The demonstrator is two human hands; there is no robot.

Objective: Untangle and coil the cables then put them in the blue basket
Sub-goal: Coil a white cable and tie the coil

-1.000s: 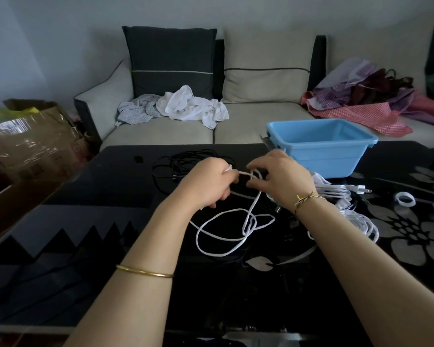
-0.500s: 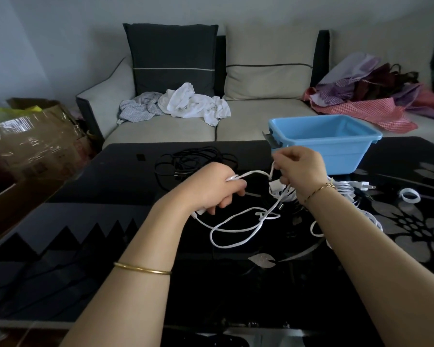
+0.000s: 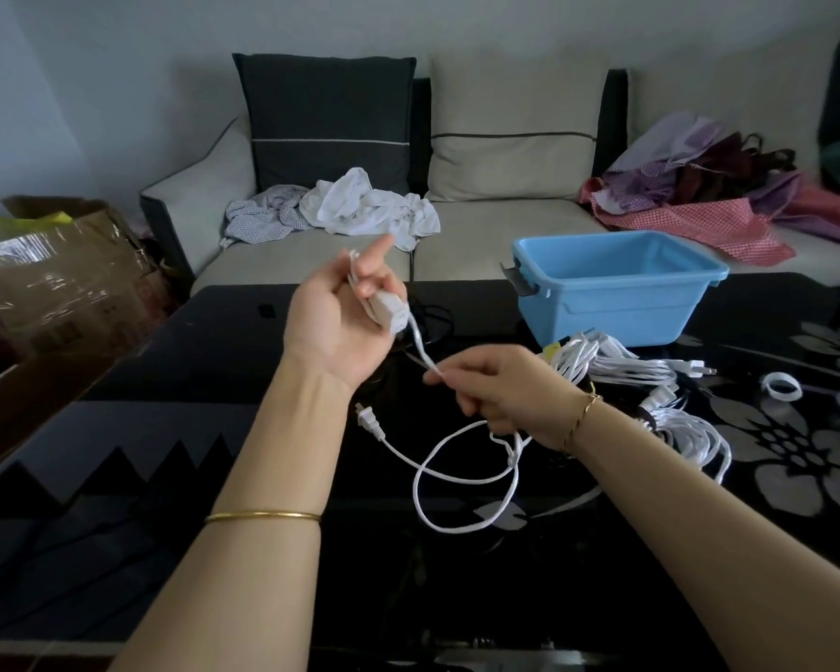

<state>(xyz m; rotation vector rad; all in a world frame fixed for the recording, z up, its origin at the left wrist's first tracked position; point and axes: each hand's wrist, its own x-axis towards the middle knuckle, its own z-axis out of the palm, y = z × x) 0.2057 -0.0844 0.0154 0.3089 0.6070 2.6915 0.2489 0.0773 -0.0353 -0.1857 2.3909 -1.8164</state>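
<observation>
The left hand (image 3: 340,322) was raised above the counter (image 3: 214,429), fingers curled round the adapter block (image 3: 389,310), forefinger pointing up. The white cable (image 3: 420,349) ran down to the right hand (image 3: 500,390), which pinched it just below the block. Its slack lay looped on the counter, plug (image 3: 367,419) free. It looked light, limp and smooth, and best gripped at the rigid block. More cables (image 3: 617,361) lay tangled beside the blue basket (image 3: 617,288).

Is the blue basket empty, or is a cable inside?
Empty as far as shown: the blue basket shows only bare blue inside; its near wall hides part of the floor.
</observation>
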